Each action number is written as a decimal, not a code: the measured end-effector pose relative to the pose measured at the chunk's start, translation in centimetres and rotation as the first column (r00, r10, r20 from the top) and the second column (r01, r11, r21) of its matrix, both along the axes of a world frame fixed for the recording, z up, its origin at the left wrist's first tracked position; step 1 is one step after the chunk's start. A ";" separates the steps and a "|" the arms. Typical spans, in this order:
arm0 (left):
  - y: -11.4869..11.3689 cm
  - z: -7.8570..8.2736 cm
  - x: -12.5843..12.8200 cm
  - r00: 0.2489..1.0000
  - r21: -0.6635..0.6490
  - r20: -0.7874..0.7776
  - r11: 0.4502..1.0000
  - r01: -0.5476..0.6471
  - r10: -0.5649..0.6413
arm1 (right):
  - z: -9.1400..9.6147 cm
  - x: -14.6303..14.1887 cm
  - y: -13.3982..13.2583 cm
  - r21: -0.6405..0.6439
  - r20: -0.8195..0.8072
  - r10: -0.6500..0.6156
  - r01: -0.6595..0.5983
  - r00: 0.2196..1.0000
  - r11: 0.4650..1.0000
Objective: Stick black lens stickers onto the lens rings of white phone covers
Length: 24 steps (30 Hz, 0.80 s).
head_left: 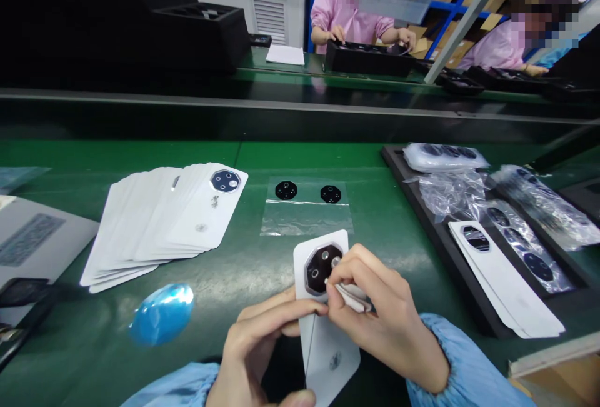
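Note:
My left hand [250,338] is closed around a white phone back panel [335,347], which stands tilted above the table's front edge. At the panel's upper end is a dark octagonal camera plate [315,277] with round lenses. Pinched in my right hand [382,310] is a white folded piece of cloth or paper [354,297], held against the right side of the camera plate. My right fingertips hide part of that plate. Ahead of my hands lies a clear plastic bag [307,222] with two black octagonal camera covers, a left one [285,190] and a right one [330,194].
A fanned stack of white back panels [187,213] lies left, above a crumpled blue film [162,314]. At right, a black tray [435,251] bears bagged parts and more white panels [509,288]. A white box [42,238] stands far left. Co-workers in pink [354,19] work beyond the divider.

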<state>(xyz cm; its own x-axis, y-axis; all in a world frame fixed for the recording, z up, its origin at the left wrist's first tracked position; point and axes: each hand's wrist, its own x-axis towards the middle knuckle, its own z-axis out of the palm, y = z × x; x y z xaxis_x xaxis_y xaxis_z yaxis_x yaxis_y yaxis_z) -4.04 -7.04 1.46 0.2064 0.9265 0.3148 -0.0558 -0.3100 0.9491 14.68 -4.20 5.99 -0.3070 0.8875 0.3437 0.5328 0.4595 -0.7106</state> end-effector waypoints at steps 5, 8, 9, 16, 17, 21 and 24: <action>0.1 0.5 0.3 1.000 -0.003 -0.005 1.000 0.003 -0.003 | -0.1 0.0 0.0 -0.005 -0.016 -0.011 0.010 1.000 1.000; 0.5 1.4 0.8 0.998 0.008 0.056 0.999 0.039 -0.039 | 0.1 0.1 0.1 -0.014 -0.039 0.026 -0.027 0.999 1.000; 0.6 1.6 0.9 0.996 0.008 0.077 0.999 0.049 -0.049 | 0.1 0.1 0.1 -0.012 -0.042 0.032 -0.033 0.999 0.999; 0.2 0.7 0.5 1.000 -0.033 0.025 0.999 0.010 -0.009 | -0.1 -0.2 -0.1 0.004 -0.005 -0.032 0.032 0.999 0.999; 0.2 0.6 0.5 1.000 -0.028 0.025 1.000 -0.014 0.014 | -0.1 -0.1 -0.1 -0.002 -0.020 -0.033 0.033 0.999 0.999; 0.6 0.8 0.5 0.993 -0.006 0.115 1.000 -0.002 0.003 | 0.3 0.4 0.3 -0.112 -0.291 -0.051 0.019 0.955 0.994; 1.0 1.2 0.6 0.981 -0.027 0.195 0.999 0.017 -0.011 | 0.5 1.0 0.5 -0.255 -0.597 -0.045 -0.136 0.801 0.957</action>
<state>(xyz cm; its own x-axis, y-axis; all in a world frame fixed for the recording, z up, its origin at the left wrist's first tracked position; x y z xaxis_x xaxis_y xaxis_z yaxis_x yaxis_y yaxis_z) -3.47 -6.05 2.65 0.1567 0.9330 0.3239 -0.2452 -0.2809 0.9279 15.63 -3.71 6.50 -0.1663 0.9616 0.2181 -0.0501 0.2127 -0.9758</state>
